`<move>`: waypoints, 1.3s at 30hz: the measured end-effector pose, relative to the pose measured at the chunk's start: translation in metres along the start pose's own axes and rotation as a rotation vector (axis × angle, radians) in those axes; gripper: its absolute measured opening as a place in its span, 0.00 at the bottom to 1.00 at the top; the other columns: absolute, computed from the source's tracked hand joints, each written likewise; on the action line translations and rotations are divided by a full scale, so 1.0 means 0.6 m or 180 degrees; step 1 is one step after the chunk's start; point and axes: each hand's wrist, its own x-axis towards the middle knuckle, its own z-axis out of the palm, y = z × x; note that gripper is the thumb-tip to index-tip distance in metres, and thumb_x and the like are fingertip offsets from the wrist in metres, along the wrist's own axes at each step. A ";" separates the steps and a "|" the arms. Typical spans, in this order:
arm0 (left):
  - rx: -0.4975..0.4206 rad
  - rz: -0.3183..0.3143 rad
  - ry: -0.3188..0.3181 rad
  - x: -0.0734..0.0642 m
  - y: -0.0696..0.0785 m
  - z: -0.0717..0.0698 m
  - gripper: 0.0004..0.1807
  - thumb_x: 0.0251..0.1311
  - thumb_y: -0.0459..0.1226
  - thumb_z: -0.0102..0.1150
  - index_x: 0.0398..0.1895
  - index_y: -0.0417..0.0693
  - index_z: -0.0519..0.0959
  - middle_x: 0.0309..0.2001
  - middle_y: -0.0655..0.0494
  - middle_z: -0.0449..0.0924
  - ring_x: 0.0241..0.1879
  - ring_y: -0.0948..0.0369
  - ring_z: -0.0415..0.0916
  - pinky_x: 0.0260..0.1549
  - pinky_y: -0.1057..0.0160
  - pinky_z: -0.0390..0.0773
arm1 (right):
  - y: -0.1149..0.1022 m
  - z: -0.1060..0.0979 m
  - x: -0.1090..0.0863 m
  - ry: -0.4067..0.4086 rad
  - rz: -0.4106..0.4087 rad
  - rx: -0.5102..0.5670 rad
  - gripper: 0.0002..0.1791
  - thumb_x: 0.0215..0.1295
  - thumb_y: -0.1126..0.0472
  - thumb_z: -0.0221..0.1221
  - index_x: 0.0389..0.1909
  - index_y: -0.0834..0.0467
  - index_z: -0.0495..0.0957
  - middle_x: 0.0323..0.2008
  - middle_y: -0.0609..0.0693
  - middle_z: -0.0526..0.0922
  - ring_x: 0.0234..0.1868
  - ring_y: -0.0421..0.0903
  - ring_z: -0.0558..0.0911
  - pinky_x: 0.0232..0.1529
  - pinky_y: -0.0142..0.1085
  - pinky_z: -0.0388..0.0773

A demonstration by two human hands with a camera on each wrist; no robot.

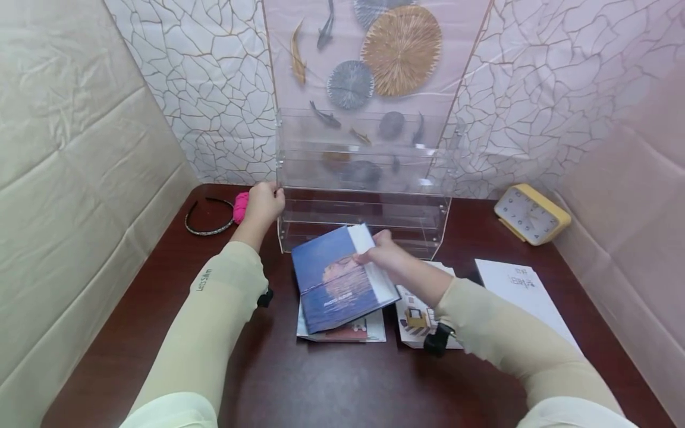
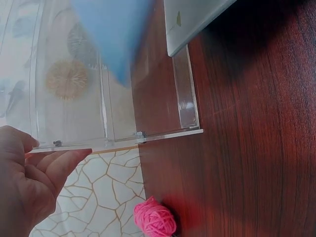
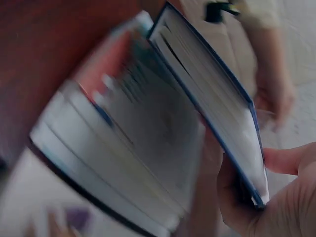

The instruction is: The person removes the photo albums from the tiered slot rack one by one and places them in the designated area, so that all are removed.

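Note:
My right hand (image 1: 386,257) grips a blue hardcover book (image 1: 332,279) by its right edge, thumb on the cover and fingers beneath. The book is tilted above a stack of books (image 1: 342,334) lying on the table; the right wrist view shows its page edges (image 3: 207,89) and the thick stack (image 3: 108,148) under it. At the left side of a clear acrylic shelf (image 1: 364,172), my left hand (image 1: 263,205) pinches the side panel, thumb inside and fingers outside, as the left wrist view shows for the hand (image 2: 34,177).
Left of the shelf lie a black headband (image 1: 210,232) and a pink ball of yarn (image 1: 241,208). A yellow clock (image 1: 532,214) stands at the back right. Another book pile (image 1: 420,318) and a white book (image 1: 521,291) lie to the right. Walls enclose the table (image 1: 332,392).

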 end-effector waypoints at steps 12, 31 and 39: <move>0.0057 0.0035 -0.0128 0.006 -0.001 -0.006 0.16 0.64 0.33 0.47 0.47 0.32 0.79 0.44 0.39 0.80 0.47 0.47 0.75 0.48 0.52 0.72 | 0.014 0.123 0.009 0.0104 -0.0024 0.0006 0.50 0.53 0.65 0.65 0.65 0.71 0.38 0.61 0.71 0.60 0.63 0.61 0.63 0.62 0.49 0.58; 0.0115 -0.0133 -0.0301 0.009 -0.004 0.000 0.16 0.66 0.35 0.46 0.48 0.35 0.78 0.45 0.39 0.80 0.47 0.49 0.75 0.48 0.54 0.73 | 0.023 0.254 0.012 0.0324 -0.0345 -0.0433 0.57 0.50 0.62 0.69 0.67 0.74 0.36 0.63 0.71 0.60 0.64 0.59 0.63 0.62 0.44 0.60; 0.0133 -0.0085 -0.0220 0.007 0.000 -0.002 0.15 0.66 0.34 0.46 0.47 0.34 0.79 0.46 0.39 0.79 0.49 0.47 0.74 0.49 0.53 0.72 | 0.034 0.280 -0.004 0.0253 -0.0757 -0.0573 0.47 0.46 0.67 0.70 0.62 0.69 0.50 0.56 0.69 0.63 0.59 0.59 0.67 0.60 0.44 0.63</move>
